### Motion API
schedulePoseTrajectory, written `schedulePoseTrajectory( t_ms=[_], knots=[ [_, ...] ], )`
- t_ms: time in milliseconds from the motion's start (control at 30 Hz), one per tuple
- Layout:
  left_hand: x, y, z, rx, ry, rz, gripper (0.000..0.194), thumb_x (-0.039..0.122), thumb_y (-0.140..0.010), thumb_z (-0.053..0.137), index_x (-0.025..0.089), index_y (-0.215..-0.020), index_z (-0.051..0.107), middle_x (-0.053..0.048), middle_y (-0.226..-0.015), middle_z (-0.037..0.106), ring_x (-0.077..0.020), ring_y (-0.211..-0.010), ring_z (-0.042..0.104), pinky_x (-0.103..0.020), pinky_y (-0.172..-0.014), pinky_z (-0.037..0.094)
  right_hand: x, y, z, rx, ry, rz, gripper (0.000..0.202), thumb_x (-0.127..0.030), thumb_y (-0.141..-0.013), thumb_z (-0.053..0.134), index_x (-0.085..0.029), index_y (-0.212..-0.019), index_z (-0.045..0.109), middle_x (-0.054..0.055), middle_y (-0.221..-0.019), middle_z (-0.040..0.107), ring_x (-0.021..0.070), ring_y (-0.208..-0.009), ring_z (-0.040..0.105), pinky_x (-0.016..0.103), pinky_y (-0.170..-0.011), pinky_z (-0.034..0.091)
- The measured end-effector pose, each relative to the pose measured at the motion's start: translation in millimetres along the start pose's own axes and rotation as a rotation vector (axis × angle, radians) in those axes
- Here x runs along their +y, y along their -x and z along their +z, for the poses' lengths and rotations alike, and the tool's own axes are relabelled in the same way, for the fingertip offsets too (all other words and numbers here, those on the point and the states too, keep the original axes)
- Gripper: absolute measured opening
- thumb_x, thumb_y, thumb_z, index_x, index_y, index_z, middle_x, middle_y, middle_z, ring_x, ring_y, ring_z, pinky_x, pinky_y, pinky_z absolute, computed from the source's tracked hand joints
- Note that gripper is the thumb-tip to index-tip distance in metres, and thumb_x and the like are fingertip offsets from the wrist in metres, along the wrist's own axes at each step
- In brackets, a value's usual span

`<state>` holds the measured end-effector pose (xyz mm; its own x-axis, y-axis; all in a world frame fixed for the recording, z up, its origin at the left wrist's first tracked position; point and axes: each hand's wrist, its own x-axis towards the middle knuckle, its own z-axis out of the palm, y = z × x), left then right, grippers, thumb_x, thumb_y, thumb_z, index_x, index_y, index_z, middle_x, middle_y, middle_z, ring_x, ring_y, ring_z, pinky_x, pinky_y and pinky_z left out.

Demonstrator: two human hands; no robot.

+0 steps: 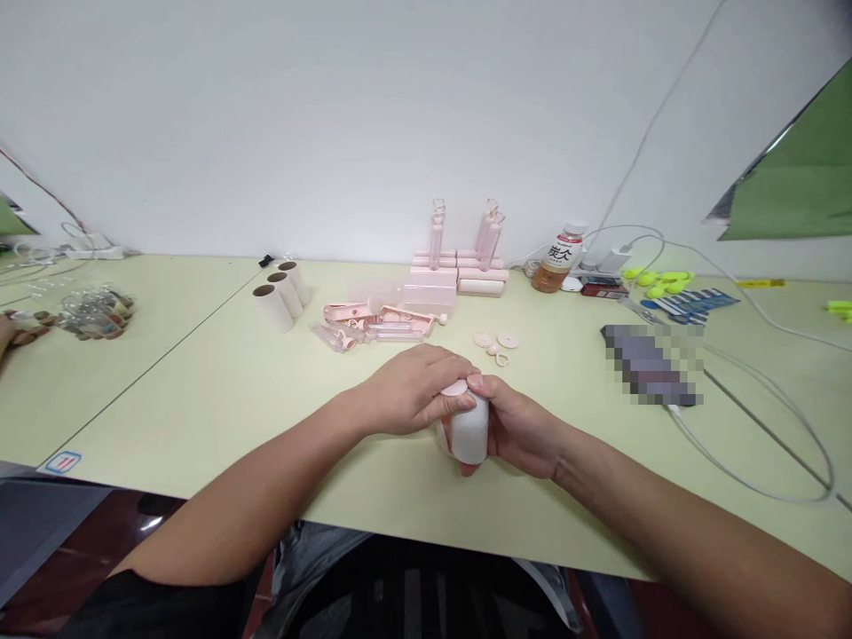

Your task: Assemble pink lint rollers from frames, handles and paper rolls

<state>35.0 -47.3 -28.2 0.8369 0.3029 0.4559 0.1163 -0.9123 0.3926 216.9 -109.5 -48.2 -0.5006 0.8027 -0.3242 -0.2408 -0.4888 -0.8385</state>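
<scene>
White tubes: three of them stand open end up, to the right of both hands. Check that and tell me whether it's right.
Wrong side: the head view shows the three white tubes standing open end up to the left of the left hand and right hand.

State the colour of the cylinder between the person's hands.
The cylinder is white, seen best in the head view.

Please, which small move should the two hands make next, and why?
Probably press the pink disc gently down with the left hand: the disc shows at the top end of the white roll, close to that hand, while the right hand holds the roll's side. Whether it is fully seated is hidden.
</scene>
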Motion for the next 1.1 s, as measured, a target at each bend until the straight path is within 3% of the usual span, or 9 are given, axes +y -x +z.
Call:
schedulePoseTrajectory(
  t_ms=[133,400,600,733,933,1000,1100],
  knots=[
    [-0.2,-0.1,1.4,0.023,0.025,-0.01,0.034,0.043,-0.098,0.04,0.017,-0.11,0.059,-0.01,-0.104,0.069,-0.0222,-0.098,0.061,-0.035,-0.088,0.046,-0.9,0.9,2.3,0.009,-0.004,0.003,0.04,-0.057,-0.082,0.059,-0.018,-0.091,0.061,0.006,-0.072,0.065,0.019,-0.062,0.06,0.032,-0.047,0.056],
    [1.6,0.2,-3.9,-0.038,0.076,-0.102,0.034,0.044,-0.098,0.041,0.017,-0.105,0.06,-0.008,-0.099,0.068,-0.0198,-0.093,0.06,-0.032,-0.083,0.046,0.8,0.8,3.7,-0.028,-0.028,0.033,0.041,-0.058,-0.085,0.054,-0.019,-0.097,0.06,0.007,-0.075,0.067,0.0208,-0.063,0.063,0.034,-0.048,0.055],
    [0.9,-2.7,1.8,0.035,0.101,-0.115,0.042,0.05,-0.098,0.035,0.016,-0.097,0.059,-0.008,-0.092,0.065,-0.0185,-0.086,0.059,-0.032,-0.079,0.046,1.4,-0.6,3.8,-0.047,0.006,-0.018,0.044,-0.06,-0.087,0.052,-0.019,-0.1,0.061,0.007,-0.073,0.067,0.0203,-0.061,0.061,0.032,-0.048,0.053],
    [2.5,-4.3,-2.2,0.012,0.154,-0.164,0.046,0.06,-0.093,0.043,0.016,-0.098,0.058,-0.006,-0.091,0.063,-0.017,-0.08,0.058,-0.029,-0.07,0.045,1.4,-0.9,5.4,0.003,0.112,-0.093,0.04,-0.058,-0.085,0.057,-0.018,-0.087,0.061,0.005,-0.072,0.064,0.0178,-0.063,0.058,0.029,-0.053,0.051],
    [-1.4,-4.9,-2.8,-0.019,0.109,-0.157,0.055,0.066,-0.073,0.067,0.019,-0.101,0.061,-0.006,-0.096,0.065,-0.0216,-0.091,0.059,-0.031,-0.076,0.045,11.5,-4.7,5.5,0.007,0.328,-0.153,0.062,-0.074,-0.086,0.042,-0.017,-0.064,0.055,0.006,-0.064,0.06,0.0158,-0.057,0.055,0.028,-0.05,0.047],
    [-3.2,-4.2,-0.5,0.007,0.101,-0.206,0.05,0.063,-0.071,0.071,0.02,-0.095,0.062,-0.005,-0.091,0.065,-0.0207,-0.088,0.059,-0.03,-0.074,0.045,13.2,-5.7,3.8,0.081,0.331,-0.16,0.058,-0.073,-0.086,0.045,-0.018,-0.07,0.056,0.005,-0.065,0.061,0.0159,-0.056,0.055,0.028,-0.048,0.047],
    [-6.1,-3.7,4.5,0.129,0.137,-0.386,0.047,0.061,-0.071,0.072,0.02,-0.091,0.062,-0.003,-0.088,0.063,-0.0189,-0.082,0.058,-0.03,-0.071,0.044,11.1,-5.2,-0.7,0.197,0.337,-0.197,0.055,-0.071,-0.087,0.044,-0.019,-0.091,0.061,0.004,-0.071,0.061,0.0162,-0.06,0.056,0.027,-0.047,0.049]
  ],
)
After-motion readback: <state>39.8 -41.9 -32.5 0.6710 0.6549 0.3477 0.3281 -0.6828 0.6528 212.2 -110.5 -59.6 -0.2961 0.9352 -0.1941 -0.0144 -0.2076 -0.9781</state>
